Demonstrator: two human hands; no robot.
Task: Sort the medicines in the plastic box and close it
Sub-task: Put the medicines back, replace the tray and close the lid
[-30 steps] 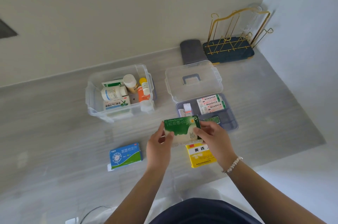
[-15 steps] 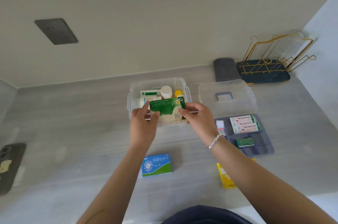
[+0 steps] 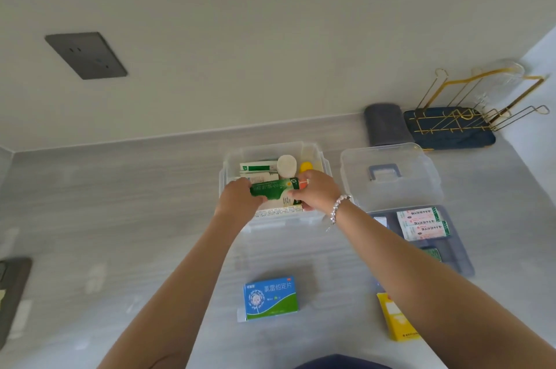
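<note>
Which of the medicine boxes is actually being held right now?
The green-and-white cardboard box, gripped by both hands over the clear plastic bin; the blue and yellow boxes lie untouched.

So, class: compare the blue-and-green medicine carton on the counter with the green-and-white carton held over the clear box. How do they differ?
The blue-and-green medicine carton lies flat on the grey counter, untouched; the green-and-white carton is gripped by the left hand and right hand at the clear plastic box. One is mainly blue, the other dark green. Both are rectangular card packets with printed text.
</note>
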